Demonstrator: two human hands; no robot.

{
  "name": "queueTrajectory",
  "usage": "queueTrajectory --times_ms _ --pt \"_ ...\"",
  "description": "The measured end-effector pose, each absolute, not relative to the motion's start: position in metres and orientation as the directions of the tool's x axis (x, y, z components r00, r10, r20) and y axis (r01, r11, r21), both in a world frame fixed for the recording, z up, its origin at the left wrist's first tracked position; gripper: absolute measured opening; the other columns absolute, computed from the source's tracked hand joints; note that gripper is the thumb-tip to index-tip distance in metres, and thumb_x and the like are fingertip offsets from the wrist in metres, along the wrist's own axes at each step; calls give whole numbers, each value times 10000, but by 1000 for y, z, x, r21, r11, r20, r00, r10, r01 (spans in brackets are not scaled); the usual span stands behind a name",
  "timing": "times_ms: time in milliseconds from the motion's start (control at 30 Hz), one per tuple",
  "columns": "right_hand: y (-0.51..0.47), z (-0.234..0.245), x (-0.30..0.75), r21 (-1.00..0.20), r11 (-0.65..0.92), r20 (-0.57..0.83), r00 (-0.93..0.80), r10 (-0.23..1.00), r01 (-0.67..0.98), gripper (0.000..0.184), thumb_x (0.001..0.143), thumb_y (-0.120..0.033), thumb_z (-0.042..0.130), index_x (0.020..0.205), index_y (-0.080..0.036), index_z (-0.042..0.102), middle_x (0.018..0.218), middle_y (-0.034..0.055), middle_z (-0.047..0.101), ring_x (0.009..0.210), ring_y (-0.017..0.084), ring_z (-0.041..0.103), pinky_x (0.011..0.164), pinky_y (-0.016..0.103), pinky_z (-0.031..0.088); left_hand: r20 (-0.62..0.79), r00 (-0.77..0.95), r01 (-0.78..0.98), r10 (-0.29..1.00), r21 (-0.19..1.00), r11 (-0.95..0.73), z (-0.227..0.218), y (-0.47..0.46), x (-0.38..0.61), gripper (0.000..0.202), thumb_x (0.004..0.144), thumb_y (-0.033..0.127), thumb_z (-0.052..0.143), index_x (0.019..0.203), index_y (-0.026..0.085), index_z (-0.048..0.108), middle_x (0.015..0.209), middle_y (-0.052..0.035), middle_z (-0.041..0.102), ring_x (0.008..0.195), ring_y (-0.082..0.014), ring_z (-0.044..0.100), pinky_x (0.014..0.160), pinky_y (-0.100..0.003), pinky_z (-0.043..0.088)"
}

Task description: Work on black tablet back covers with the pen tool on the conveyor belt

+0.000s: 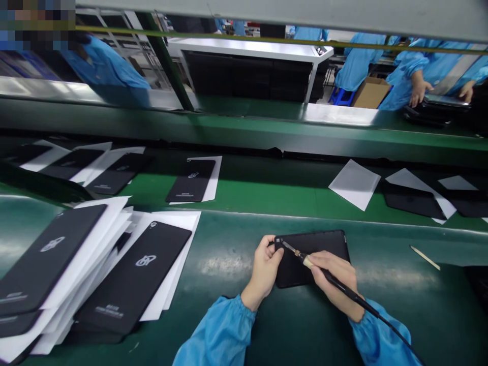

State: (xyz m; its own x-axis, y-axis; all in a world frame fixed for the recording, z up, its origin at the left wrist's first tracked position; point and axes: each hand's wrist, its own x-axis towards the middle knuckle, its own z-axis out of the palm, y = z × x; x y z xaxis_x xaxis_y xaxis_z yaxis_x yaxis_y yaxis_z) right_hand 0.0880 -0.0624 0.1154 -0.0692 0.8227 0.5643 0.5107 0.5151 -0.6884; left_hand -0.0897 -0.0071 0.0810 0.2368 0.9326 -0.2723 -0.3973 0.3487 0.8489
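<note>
A black tablet back cover (301,264) lies on the green bench in front of me, its inner side apparently up. My left hand (266,267) grips its upper left corner between thumb and fingers. In my right hand (337,282) is a soldering iron (304,258), held like a pen, with its cable trailing to the lower right. The iron's tip reaches the same corner, close to my left thumb, by a small light-coloured part. Whether the tip touches that part I cannot tell.
Stacked black covers (129,284) with white paper sheets between them stand at the left. Beyond, a green conveyor (259,195) carries more covers and sheets (354,184). A thin pale stick (425,257) lies at the right. Co-workers in blue sleeves are behind a metal ledge.
</note>
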Motion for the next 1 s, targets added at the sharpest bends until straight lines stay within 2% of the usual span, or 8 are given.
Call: queueTrajectory --times_ms 167,300,400,500,600,733,833,1000 --pt "-69 109 91 -658 543 595 -82 800 521 277 884 -68 639 1087 -236 724 926 53 767 854 234 749 779 378 629 -276 235 -395 932 849 351 82 -8 -90 297 773 257 758 965 203 539 753 8 726 628 -128 662 621 -218 488" --pt "-73 111 107 -656 527 625 -4 781 539 289 927 -159 641 1200 -235 696 1000 72 774 936 255 750 821 388 628 -284 247 -408 926 837 365 84 -8 -89 324 771 283 771 972 209 529 753 6 731 636 -142 680 638 -233 504" --pt "-61 114 122 -582 534 663 -23 748 614 324 970 -189 596 1286 -228 657 980 71 780 902 233 760 812 353 622 -286 251 -420 925 829 370 84 -8 -89 338 765 304 781 969 211 528 771 -1 739 680 -163 708 661 -247 520" --pt "-40 111 129 -440 481 645 -106 757 759 262 967 -158 596 1193 -238 702 1014 75 771 899 211 748 802 323 601 -285 253 -416 925 831 370 84 -7 -89 359 756 332 797 977 211 541 782 -6 745 688 -173 718 647 -246 523" --pt "-23 102 129 -341 461 582 -201 788 819 208 964 -170 598 1123 -237 714 1084 94 746 1005 231 707 871 369 574 -289 254 -411 923 832 373 83 -5 -90 377 742 346 814 980 208 557 776 -7 749 674 -173 718 635 -245 526" --pt "-19 97 131 -313 446 519 -243 819 838 253 981 -137 526 1126 -226 714 962 88 721 891 209 680 792 335 546 -318 287 -444 904 792 420 85 -4 -91 384 710 345 839 953 200 580 740 -4 748 629 -172 710 630 -260 539" --pt "-26 108 137 -307 411 477 -235 847 858 245 999 -171 509 1099 -231 725 864 65 690 795 191 648 737 306 508 -336 318 -481 886 749 456 88 -4 -92 391 686 319 856 947 190 595 727 -12 749 618 -175 710 632 -270 547" --pt "-39 139 143 -302 378 407 -240 881 876 205 1010 -242 524 1060 -267 721 886 42 696 764 176 650 704 288 484 -366 378 -492 850 699 519 89 -6 -92 363 686 266 858 945 178 619 778 -33 765 651 -173 717 654 -271 553"
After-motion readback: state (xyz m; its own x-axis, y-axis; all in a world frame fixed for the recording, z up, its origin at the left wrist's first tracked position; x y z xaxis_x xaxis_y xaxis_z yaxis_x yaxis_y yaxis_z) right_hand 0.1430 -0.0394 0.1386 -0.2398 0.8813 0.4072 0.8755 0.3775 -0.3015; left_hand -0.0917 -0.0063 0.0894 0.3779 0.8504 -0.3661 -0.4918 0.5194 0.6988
